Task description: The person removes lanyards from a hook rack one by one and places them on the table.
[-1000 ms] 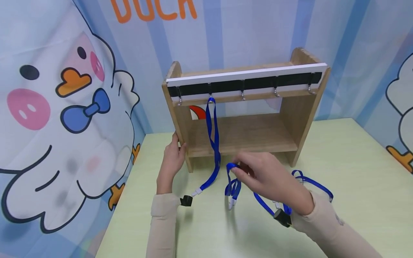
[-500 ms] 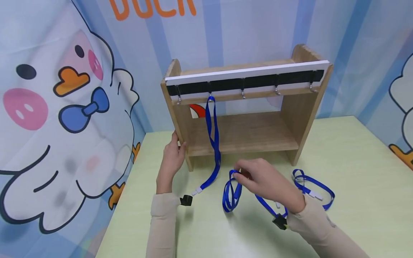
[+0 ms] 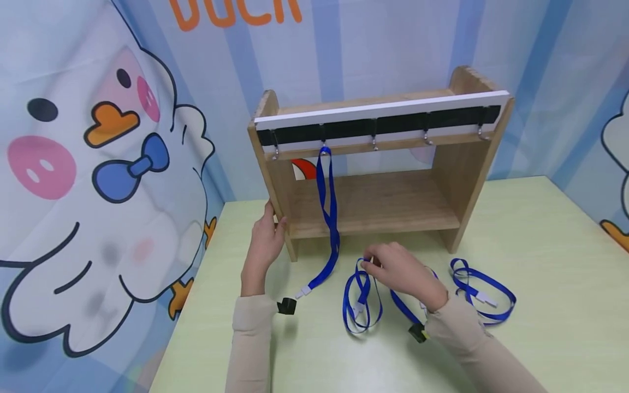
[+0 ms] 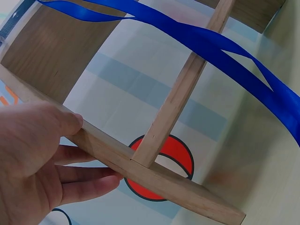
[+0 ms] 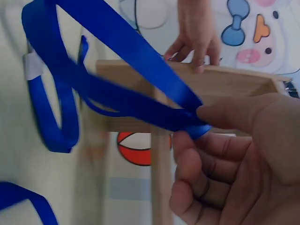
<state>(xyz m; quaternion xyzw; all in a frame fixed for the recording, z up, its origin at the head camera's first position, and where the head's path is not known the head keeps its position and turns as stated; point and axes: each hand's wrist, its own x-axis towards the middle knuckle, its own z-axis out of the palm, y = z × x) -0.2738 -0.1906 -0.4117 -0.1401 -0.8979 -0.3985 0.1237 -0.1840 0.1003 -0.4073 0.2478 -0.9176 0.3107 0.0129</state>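
Observation:
My left hand (image 3: pixel 265 240) grips the left side panel of a wooden rack (image 3: pixel 373 202), thumb and fingers on opposite faces of the board in the left wrist view. Between the thumb and fingertips of my right hand (image 3: pixel 403 273) is pinched the top of a looped blue lanyard (image 5: pixel 140 56). Its loops and a white clip hang below in the head view; whether they touch the table I cannot tell. A second blue lanyard (image 3: pixel 334 224) hangs from the second hook from the left, its white clip end reaching down in front of the rack.
Along the rack's front runs a black strip (image 3: pixel 349 129) with several metal hooks. One blue lanyard (image 3: pixel 405 308) lies partly hidden under my right forearm; another lanyard (image 3: pixel 513 300) lies coiled farther right on the pale table (image 3: pixel 550 234). Duck-printed cloth (image 3: pixel 393 43) stands behind and at both sides.
The pinched lanyard's loops have turned and spread wider. My right forearm has shifted left and down, uncovering the rightmost lanyard. My left hand keeps its grip on the rack.

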